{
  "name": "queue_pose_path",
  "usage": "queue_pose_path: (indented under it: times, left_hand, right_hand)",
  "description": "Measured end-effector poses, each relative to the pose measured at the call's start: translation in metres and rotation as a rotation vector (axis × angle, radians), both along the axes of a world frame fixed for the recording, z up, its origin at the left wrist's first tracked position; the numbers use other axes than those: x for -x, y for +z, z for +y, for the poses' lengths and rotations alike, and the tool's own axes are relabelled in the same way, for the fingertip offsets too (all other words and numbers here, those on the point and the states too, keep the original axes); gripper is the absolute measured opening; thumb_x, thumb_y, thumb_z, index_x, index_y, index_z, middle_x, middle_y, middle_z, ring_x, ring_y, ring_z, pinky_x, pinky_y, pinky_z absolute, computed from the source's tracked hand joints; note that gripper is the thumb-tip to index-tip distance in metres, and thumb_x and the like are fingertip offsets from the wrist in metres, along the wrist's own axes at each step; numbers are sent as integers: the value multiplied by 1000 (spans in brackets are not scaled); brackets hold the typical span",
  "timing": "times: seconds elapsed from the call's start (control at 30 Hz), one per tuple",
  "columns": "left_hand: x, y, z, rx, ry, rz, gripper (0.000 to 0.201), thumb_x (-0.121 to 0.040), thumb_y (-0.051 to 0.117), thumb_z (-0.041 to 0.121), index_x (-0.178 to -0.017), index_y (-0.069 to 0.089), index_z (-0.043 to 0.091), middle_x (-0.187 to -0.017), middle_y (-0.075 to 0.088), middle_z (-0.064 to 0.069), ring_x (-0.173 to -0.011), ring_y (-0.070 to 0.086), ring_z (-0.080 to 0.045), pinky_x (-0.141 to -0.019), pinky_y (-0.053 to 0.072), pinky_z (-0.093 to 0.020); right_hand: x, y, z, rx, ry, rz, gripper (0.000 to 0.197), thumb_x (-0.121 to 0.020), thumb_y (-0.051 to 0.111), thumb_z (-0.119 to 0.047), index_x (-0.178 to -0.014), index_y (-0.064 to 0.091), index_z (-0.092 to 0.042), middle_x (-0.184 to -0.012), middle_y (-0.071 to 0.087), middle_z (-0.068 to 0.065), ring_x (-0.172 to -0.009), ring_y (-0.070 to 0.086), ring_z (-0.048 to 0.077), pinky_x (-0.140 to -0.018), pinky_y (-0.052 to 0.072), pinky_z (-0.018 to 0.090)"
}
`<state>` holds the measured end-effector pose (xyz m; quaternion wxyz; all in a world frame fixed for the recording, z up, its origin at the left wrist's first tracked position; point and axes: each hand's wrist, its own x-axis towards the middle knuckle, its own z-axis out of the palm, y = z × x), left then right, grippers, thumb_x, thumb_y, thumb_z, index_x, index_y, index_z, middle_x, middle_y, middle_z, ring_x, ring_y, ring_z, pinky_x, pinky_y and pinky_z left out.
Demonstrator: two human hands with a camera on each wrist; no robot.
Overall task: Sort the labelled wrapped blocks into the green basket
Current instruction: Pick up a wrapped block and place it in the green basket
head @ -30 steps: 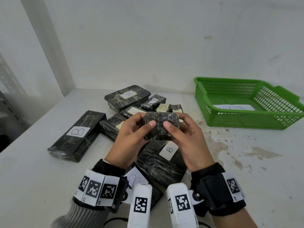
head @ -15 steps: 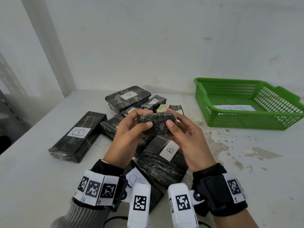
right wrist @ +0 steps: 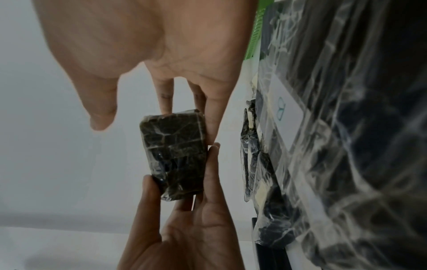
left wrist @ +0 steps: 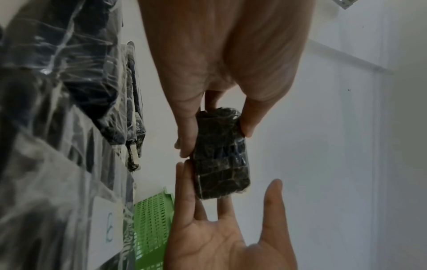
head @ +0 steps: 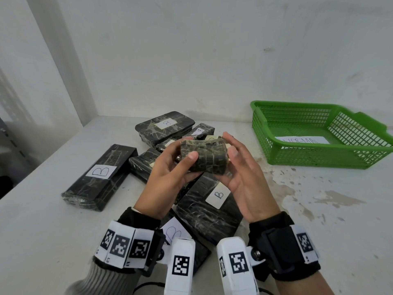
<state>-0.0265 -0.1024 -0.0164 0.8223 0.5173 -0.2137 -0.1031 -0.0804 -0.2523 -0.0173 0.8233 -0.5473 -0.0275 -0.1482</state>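
A small black wrapped block is held up over the pile; the face turned to me shows no label. My left hand pinches it, thumb on the near face and fingers behind. My right hand has straight fingers lying against the block's back, and its thumb stands clear of the wrap. The green basket sits on the table to the right, apart from both hands, with only a white paper sheet in it.
Under and behind my hands lie several more black wrapped blocks: a long one marked B at the left, another marked B right below, a labelled one at the back. White walls close the table at the back and left.
The block has been turned between my hands, so a broader face points at me. My right thumb has come off its front; the left thumb stays on it.
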Motion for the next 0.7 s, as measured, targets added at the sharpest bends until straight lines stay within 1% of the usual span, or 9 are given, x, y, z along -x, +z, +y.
queue_pose_path:
  times: [0.03, 0.1, 0.2, 0.27, 0.4, 0.5, 0.53, 0.6, 0.7]
  left_hand:
    - [0, -1, 0, 1, -4, -3, 35, -89, 61, 16, -123, 57, 9, -112, 72, -1, -111, 67, -18, -83, 57, -31]
    - [0, -1, 0, 3, -5, -8, 36, -91, 62, 15, -125, 56, 8, -114, 72, -3, -112, 67, -19, -83, 57, -31]
    - [-1, 0, 1, 4, -25, -14, 44, -87, 61, 21, -128, 55, 8, -121, 68, -10, -115, 65, -23, -86, 57, -36]
    - [-2, 0, 2, -7, -15, -30, 45, -87, 60, 23, -129, 55, 7, -120, 68, -9, -114, 66, -23, -85, 57, -37]
    - [-4, -3, 2, -15, 25, -50, 41, -89, 60, 14, -129, 55, 5, -109, 71, -3, -104, 69, -18, -81, 58, -35]
    - [-4, -4, 2, -21, 26, -37, 42, -87, 60, 15, -128, 55, 5, -113, 68, -8, -103, 69, -17, -81, 59, -35]
    - [-5, -4, 3, -25, 21, -31, 44, -86, 59, 16, -128, 56, 6, -117, 67, -10, -105, 68, -18, -81, 58, -36]
    - [-5, -3, 4, -34, 2, -20, 46, -85, 59, 19, -128, 56, 6, -119, 66, -11, -108, 67, -21, -82, 58, -36]
    - [-4, -3, 3, -68, 24, -26, 41, -89, 60, 23, -126, 57, 5, -113, 69, -6, -107, 68, -20, -82, 58, -37]
  right_hand:
    - [-1, -1, 0, 10, -8, 16, 61, -80, 69, -38, -136, 53, -19, -122, 66, 8, -112, 66, 17, -86, 57, 34]
    - [-3, -2, 1, 33, -35, 22, 56, -77, 68, -31, -131, 58, -17, -117, 70, 7, -109, 68, 19, -83, 58, 33]
    - [-3, -3, 0, 34, -73, -4, 50, -74, 70, -24, -122, 64, -13, -110, 74, 6, -104, 70, 20, -79, 59, 35]
    - [-2, -3, 0, 17, -61, -12, 48, -75, 70, -22, -121, 64, -12, -111, 73, 6, -105, 70, 21, -80, 59, 36]
    - [-3, -4, 1, -16, 1, 1, 42, -82, 72, -19, -122, 63, -15, -115, 71, 9, -109, 67, 22, -83, 57, 33]
    - [-2, -2, 1, -21, 2, 20, 45, -80, 76, -30, -121, 63, -16, -115, 71, 8, -110, 67, 23, -84, 57, 33]
    - [-2, -1, 2, -17, -12, 21, 46, -79, 76, -30, -121, 64, -16, -115, 71, 9, -110, 67, 25, -83, 58, 34]
    - [-2, -2, 2, -10, -49, 22, 45, -76, 72, -24, -119, 66, -14, -114, 71, 13, -109, 68, 28, -80, 59, 34]
    - [-2, -4, 2, 10, -64, 17, 41, -75, 70, -17, -116, 68, -14, -114, 71, 13, -107, 68, 27, -79, 59, 34]
